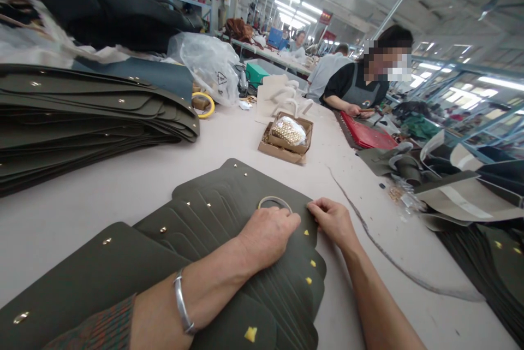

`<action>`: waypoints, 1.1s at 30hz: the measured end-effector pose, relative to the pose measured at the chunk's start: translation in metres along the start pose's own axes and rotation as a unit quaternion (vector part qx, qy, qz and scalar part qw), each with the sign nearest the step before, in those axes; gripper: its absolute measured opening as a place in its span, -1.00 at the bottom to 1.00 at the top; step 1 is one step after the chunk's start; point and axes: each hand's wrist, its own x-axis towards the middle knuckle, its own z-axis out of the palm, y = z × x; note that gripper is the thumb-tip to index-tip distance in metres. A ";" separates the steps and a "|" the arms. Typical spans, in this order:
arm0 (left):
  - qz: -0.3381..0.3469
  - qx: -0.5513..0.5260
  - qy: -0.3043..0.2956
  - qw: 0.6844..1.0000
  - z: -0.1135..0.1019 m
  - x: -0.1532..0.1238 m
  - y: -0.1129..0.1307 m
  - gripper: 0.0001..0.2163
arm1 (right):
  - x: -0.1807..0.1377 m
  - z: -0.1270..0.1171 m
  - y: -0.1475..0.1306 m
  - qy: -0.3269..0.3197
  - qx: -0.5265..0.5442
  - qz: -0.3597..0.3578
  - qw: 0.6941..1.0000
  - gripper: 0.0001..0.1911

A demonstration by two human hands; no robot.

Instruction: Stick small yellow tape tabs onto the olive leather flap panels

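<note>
Dark green panels (213,181) lie fanned out and overlapping in front of me, with small gold metal fittings (163,229) in them. My left hand (268,235) is closed round a roll of tape (275,199), whose upper rim shows above the knuckles, over the top panels. My right hand (332,221) pinches at the right edge of the uppermost panel; anything between thumb and finger is too small to make out. Small yellow pieces (251,334) sit along the panels' right edges, below both hands.
A thick stack of green panels (94,110) stands at left. Beyond are a yellow tape roll (207,105), a cardboard box (286,150) with bagged gold parts and a plastic bag (208,66). A co-worker (364,77) handles red pieces (364,129). More panels lie right.
</note>
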 end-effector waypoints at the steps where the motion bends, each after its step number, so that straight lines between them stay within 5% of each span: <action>1: 0.000 -0.002 0.002 1.000 0.000 0.000 0.000 -0.87 | 0.000 0.001 0.000 0.009 -0.025 -0.019 0.999 -0.73; 7: 0.001 -0.008 0.012 1.000 0.002 0.000 -0.001 -0.89 | 0.006 0.008 0.004 0.030 -0.031 -0.021 0.999 -0.77; 14: 0.009 -0.009 0.021 1.000 0.005 0.000 -0.002 -0.89 | -0.004 0.004 0.010 0.035 0.087 0.046 0.995 -0.64; 23: 0.004 -0.019 0.022 1.000 0.002 -0.001 -0.001 -0.90 | -0.005 0.008 0.006 0.075 -0.105 -0.063 0.990 -0.70; 29: -0.005 -0.018 0.018 1.000 0.001 -0.001 0.000 -0.91 | 0.005 0.009 0.003 0.042 -0.138 -0.062 0.988 -0.71; 33: 0.008 -0.021 0.023 0.999 0.000 -0.003 0.001 -0.91 | 0.015 0.007 0.007 0.039 -0.155 0.023 0.987 -0.76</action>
